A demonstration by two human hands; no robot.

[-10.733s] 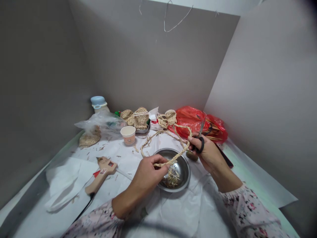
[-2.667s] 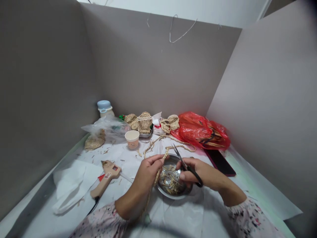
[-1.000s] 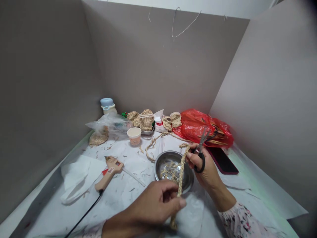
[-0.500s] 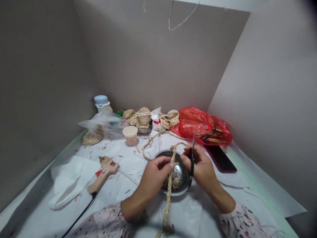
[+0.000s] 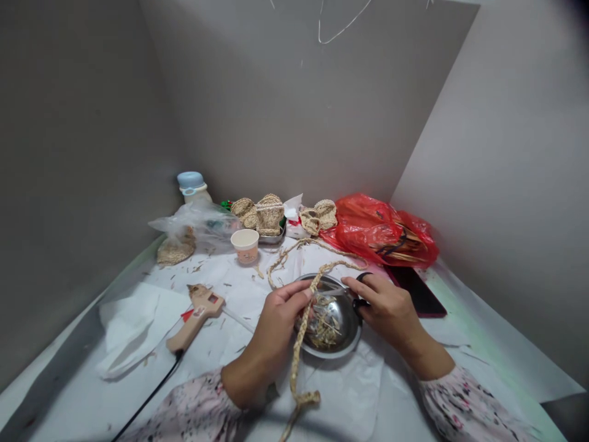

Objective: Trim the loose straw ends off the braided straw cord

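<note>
1. Your left hand pinches the braided cord between thumb and fingers, over the left part of the metal bowl
2. Below your grip, the cord slants down to a stubby knotted end with a thinner tail near the bottom edge; above it, the braid bends right past the bowl's far rim, and more braid curves across the worktop behind
3. Your right hand grasps the scissors, fingers in the black handles and blades pointing left at the cord; you cannot tell whether they touch it
4. Straw scraps lie inside the bowl, under the blades
5. To your left rests a glue gun, with a paper cup farther back
6. Beyond your right hand, a phone lies just in front of the red plastic bag
</note>
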